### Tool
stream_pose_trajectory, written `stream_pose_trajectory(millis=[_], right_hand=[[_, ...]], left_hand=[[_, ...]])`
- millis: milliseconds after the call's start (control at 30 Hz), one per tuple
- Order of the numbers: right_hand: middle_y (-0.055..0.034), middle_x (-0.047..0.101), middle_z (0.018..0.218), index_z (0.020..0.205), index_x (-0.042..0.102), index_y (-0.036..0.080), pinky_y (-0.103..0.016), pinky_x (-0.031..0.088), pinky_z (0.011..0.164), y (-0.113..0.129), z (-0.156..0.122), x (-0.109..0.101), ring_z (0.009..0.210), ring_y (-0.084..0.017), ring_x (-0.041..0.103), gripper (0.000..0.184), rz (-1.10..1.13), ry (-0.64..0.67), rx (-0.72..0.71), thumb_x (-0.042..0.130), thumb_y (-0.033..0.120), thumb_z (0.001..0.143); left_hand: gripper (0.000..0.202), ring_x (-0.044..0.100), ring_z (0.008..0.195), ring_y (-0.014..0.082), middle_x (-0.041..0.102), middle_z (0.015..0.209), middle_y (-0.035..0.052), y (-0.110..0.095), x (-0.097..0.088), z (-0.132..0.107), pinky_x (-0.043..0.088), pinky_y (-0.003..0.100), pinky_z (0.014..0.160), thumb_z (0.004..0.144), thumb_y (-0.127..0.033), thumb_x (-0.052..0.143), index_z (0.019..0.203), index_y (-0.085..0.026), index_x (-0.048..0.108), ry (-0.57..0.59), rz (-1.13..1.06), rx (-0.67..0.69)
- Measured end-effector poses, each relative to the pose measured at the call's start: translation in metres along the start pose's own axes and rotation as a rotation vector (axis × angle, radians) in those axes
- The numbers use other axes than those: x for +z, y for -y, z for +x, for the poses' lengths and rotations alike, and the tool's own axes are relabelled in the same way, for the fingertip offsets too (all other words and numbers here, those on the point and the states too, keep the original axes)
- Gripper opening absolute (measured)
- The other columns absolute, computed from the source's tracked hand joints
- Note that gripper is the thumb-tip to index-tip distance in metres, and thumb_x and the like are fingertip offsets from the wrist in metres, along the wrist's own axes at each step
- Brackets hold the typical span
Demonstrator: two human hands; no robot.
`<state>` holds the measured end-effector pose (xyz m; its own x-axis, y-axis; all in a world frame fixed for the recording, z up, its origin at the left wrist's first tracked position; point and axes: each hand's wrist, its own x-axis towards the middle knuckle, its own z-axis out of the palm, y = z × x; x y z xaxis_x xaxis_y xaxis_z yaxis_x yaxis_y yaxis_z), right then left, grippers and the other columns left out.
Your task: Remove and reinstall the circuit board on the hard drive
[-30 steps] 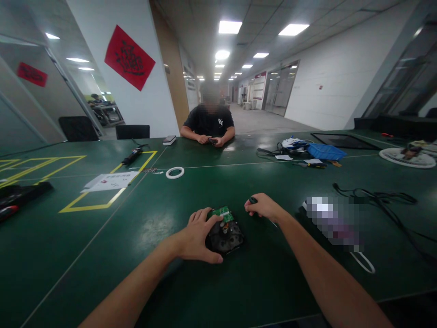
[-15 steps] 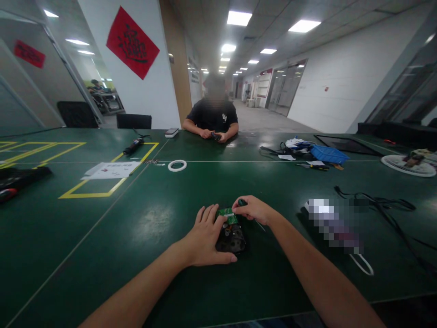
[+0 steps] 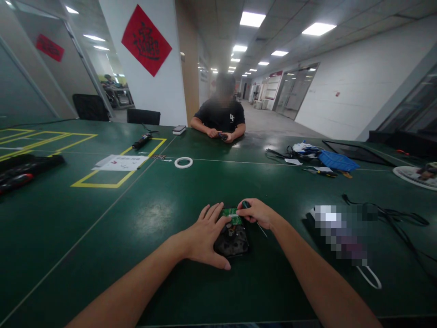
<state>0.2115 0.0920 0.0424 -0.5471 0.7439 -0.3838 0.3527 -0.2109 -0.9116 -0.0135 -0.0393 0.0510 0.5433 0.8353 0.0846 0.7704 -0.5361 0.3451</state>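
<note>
A small black device [image 3: 235,243] lies on the green table, its inside exposed, with a green circuit board [image 3: 235,220] at its far end. My left hand [image 3: 205,232] spreads over the device's left side, fingers apart; its index finger reaches to the board, while the thumb stretches out by the near edge. At the board's right edge, my right hand [image 3: 258,212] is closed around a screwdriver [image 3: 246,205]. The dark handle shows above the fingers, and the thin shaft sticks out below the palm, slanting down toward the table, apart from the device.
Rightward lie a blurred-out object [image 3: 341,234] with a white loop and a black cable [image 3: 399,214]. A blue basket [image 3: 337,161], pliers [image 3: 319,172] and a white tape roll [image 3: 183,162] lie farther off. Across the table, another person [image 3: 220,116] holds a small dark object.
The whole view has shifted, so the scene appears farther right. My left thumb has drawn back slightly from the device's near edge. My right hand still grips the screwdriver beside the board.
</note>
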Motion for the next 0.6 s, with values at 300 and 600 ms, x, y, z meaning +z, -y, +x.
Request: stream_pose_trajectory(millis=[300,600], right_hand=[[-0.0023,0.057,0.076,0.084,0.055,0.022,-0.028,0.040,0.057,0.035,-0.024,-0.025,0.062,-0.014,0.050,0.038,0.430,-0.348,-0.442,0.056,0.060,0.085],[-0.0035,0.051,0.071,0.077,0.056,0.023,-0.033,0.046,0.069,0.027,-0.011,0.006,0.068,-0.019,0.051,0.039,0.328,-0.340,-0.560,0.046,0.059,0.088]], left_hand=[[0.118,0.020,0.148,0.0479,0.023,0.163,0.0215,-0.002,-0.003,0.004,0.019,0.061,0.120,0.058,-0.088,0.070,0.149,-0.019,0.043,-0.061,-0.026,0.002],[0.118,0.023,0.147,0.0467,0.028,0.160,0.0210,-0.002,-0.002,0.006,0.019,0.061,0.119,0.059,-0.089,0.068,0.151,-0.019,0.043,-0.075,-0.008,0.001]])
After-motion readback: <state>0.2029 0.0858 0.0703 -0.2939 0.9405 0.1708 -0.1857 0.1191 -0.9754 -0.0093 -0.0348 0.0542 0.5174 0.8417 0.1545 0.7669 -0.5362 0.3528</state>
